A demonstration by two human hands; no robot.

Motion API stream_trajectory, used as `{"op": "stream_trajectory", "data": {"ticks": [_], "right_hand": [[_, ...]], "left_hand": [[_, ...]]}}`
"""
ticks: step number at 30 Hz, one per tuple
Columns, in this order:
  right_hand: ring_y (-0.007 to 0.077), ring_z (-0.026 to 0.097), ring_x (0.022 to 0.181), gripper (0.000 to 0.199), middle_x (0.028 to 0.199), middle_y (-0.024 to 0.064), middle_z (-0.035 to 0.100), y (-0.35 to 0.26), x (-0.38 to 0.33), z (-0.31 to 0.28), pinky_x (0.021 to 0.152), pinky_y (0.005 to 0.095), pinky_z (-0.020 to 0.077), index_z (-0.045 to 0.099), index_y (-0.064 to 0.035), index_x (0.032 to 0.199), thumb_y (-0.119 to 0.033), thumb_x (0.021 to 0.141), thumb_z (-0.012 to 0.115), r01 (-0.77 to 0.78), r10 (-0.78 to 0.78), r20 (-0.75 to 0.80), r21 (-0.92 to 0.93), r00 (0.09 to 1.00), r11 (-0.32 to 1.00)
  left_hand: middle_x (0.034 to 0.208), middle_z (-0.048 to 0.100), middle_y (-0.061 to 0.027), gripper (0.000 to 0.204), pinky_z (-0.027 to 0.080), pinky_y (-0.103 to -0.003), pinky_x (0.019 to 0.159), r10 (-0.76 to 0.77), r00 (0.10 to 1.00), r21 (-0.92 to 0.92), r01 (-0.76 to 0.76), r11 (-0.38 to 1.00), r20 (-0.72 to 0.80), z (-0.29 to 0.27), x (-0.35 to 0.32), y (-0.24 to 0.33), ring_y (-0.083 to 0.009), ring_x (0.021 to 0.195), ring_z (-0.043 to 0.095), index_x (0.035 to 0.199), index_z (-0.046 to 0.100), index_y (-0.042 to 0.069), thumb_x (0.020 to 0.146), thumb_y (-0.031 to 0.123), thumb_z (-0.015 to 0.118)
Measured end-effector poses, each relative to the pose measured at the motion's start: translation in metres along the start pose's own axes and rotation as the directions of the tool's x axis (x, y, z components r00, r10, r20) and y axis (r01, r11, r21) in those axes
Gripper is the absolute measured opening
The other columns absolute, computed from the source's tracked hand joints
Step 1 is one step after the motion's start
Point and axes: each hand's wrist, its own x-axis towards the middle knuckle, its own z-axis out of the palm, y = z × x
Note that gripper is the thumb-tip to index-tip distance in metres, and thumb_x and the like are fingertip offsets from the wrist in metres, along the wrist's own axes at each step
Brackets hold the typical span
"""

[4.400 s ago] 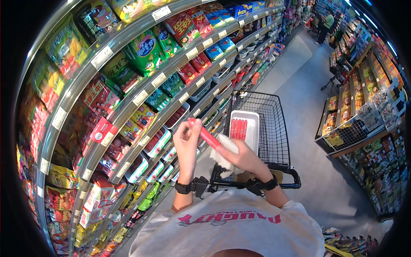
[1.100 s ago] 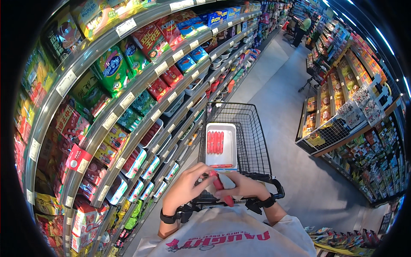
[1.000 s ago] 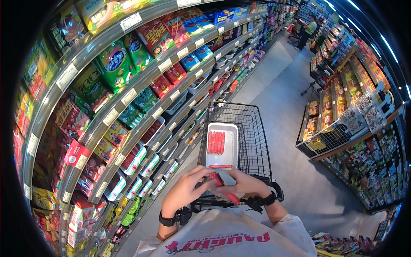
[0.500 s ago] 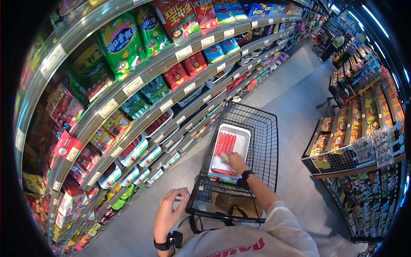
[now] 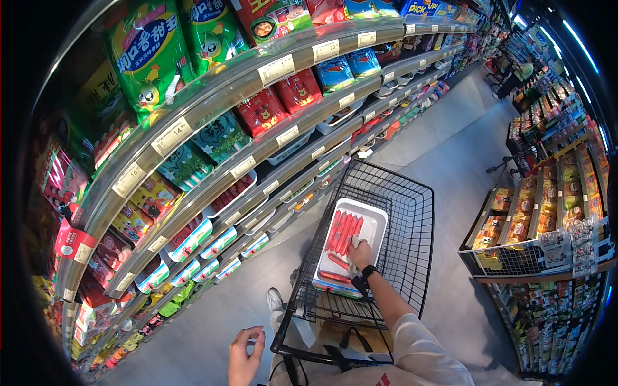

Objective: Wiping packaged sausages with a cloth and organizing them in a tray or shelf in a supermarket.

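My right hand (image 5: 360, 253) reaches into a white plastic tray (image 5: 382, 222) inside the black wire shopping cart (image 5: 428, 244). Its fingers are closed, with something small and pale at the fingertips that I cannot make out. Beside them, several slim red-wrapped sticks (image 5: 341, 231) lie side by side in the tray, and another red stick (image 5: 338, 260) lies crosswise near its lower end. My left hand (image 5: 246, 357) is raised left of the cart handle. Its fingers are bent, thumb apart from them, and nothing shows in it.
Curved shelves (image 5: 283, 138) of bagged snacks line the left side. On the right stands a display rack (image 5: 534, 212) of packaged food. A brown bag or box (image 5: 347, 336) sits low in the cart's near end. A person (image 5: 515, 78) is far down the aisle.
My right hand has shifted to the right side of the red sticks, toward the tray's edge. My left hand has dropped lower, away from the cart's side. The view has shifted too.
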Motion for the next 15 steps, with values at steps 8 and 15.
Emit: {"op": "stream_trajectory", "data": {"ticks": [8, 15], "right_hand": [[0.0376, 0.071, 0.085, 0.052, 0.09, 0.0245, 0.072, 0.014, 0.006, 0.0, 0.076, 0.0422, 0.0562, 0.071, 0.0061, 0.09, -0.042, 0.073, 0.077, -0.018, -0.005, 0.154, 0.146, 0.988, 0.989], [0.0192, 0.069, 0.077, 0.045, 0.087, 0.0124, 0.071, -0.059, -0.057, -0.099, 0.071, 0.0328, 0.0541, 0.068, 0.0073, 0.102, -0.033, 0.083, 0.074, 0.034, -0.285, 0.286, 0.65, 0.915, 0.759]], "left_hand": [[0.095, 0.072, -0.0141, 0.02, 0.054, -0.031, 0.077, 0.039, 0.999, -0.007, -0.039, 0.999, -0.037, -0.003, -0.006, 0.013, -0.0196, 0.09, 0.07, 0.107, 0.068, -0.002, 0.094, 0.013, 0.064], [0.092, 0.073, -0.0121, 0.016, 0.054, -0.029, 0.077, 0.245, 0.969, -0.113, -0.245, 0.963, -0.014, -0.014, 0.011, 0.027, -0.017, 0.087, 0.07, 0.104, 0.068, -0.003, 0.097, 0.008, 0.059]]}}
